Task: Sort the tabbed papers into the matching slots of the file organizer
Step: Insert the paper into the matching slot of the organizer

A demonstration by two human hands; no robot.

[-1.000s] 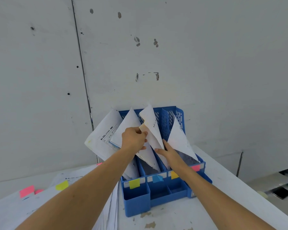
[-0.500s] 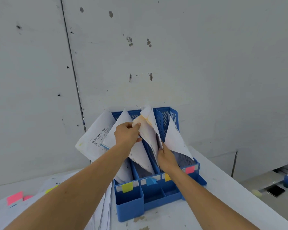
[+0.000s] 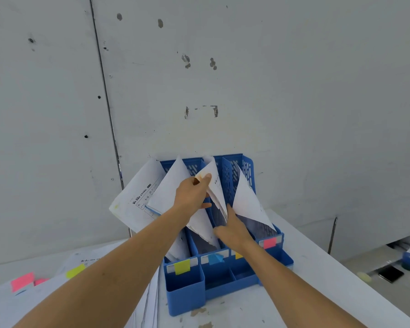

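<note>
We've got a big scuffed grey wall [image 3: 294,91] behind everything, then the white table [image 3: 317,280]. On its left side sits the pile of tabbed papers [image 3: 45,299], with pink and yellow tabs sticking out. Just right of it, against the wall, is the blue file organizer [image 3: 185,294], with papers already leaning in all four slots. Our left hand [image 3: 191,195] pinches the top corner of a sheet [image 3: 216,190] between thumb and curled fingers. That sheet stands in what looks like the third slot from the left. Our right hand [image 3: 234,230] is lower, fingers stretched up flat against the sheet's bottom edge, not gripping anything. The slot fronts carry a yellow label [image 3: 182,266], a blue label [image 3: 215,258] and a pink label [image 3: 269,243].
</note>
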